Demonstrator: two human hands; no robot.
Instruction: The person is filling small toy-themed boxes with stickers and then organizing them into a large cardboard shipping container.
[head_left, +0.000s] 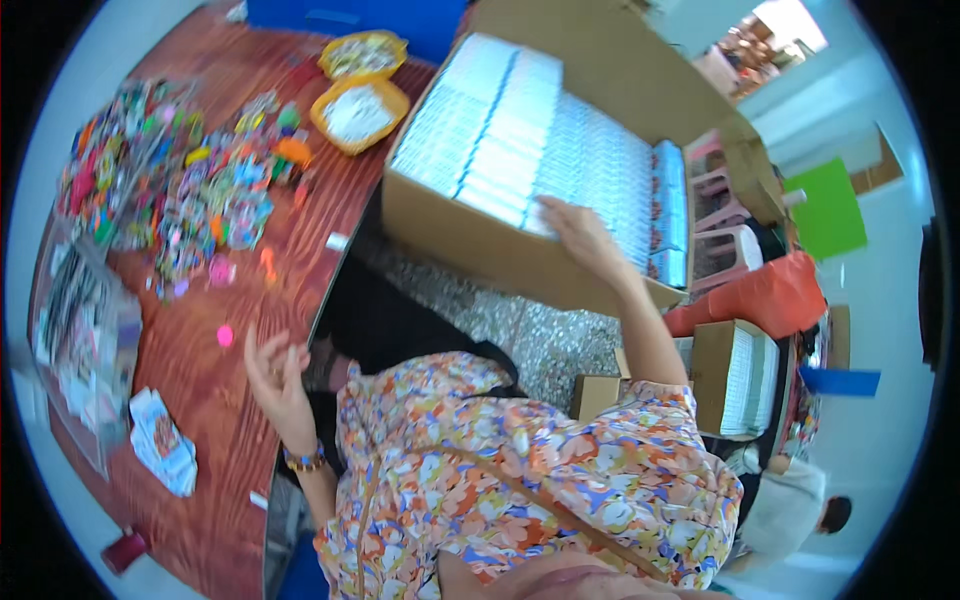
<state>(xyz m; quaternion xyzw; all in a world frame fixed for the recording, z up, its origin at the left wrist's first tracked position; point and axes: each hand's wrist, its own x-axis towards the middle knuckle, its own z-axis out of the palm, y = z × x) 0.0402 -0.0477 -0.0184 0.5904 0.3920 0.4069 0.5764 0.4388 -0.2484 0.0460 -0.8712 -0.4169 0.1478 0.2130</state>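
Observation:
My right hand rests on the near edge of rows of small white-and-blue packs that fill a large cardboard box. Its fingers are stretched out over the pack tops, none visibly gripped. Along the right inside of that box stand blue packs with red marks. Over the edge of the reddish wooden table hovers my left hand, open, fingers apart and nothing in them. A small pink disc lies beside it. Fanned out farther left is a stack of printed cards.
Colourful small trinkets heap across the far left of the table. Beside them stands a clear plastic bin of packets. Two yellow baskets sit near the big box. At right are a smaller carton, pink stools and another person.

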